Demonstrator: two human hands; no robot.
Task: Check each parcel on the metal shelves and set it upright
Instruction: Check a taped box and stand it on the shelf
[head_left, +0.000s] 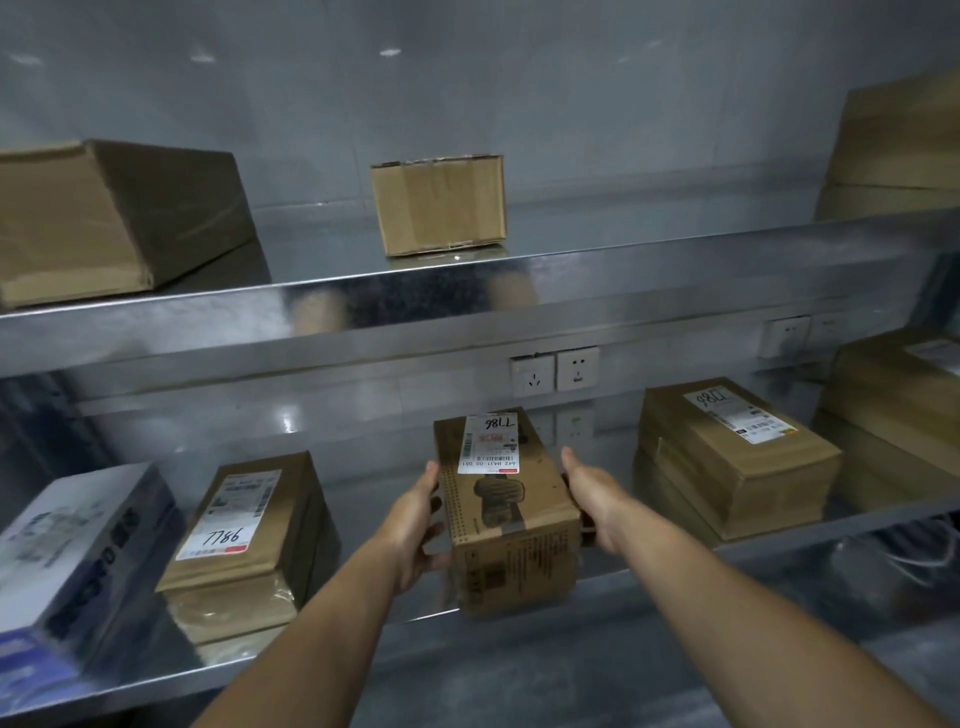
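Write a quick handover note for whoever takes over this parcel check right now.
The left hand and right hand both grip the middle parcel by its sides, at the front edge of the lower shelf; its label reads upside down.
Looks done: left parcel, label right way up.
Left to do: settle the held one, check the right parcel, white box and upper-shelf boxes.

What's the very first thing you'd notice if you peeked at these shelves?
The left hand and right hand hold the sides of a brown parcel in the middle of the lower shelf. Its white label has 7786 handwritten upside down. Above, a small plain box sits midway along the upper shelf.
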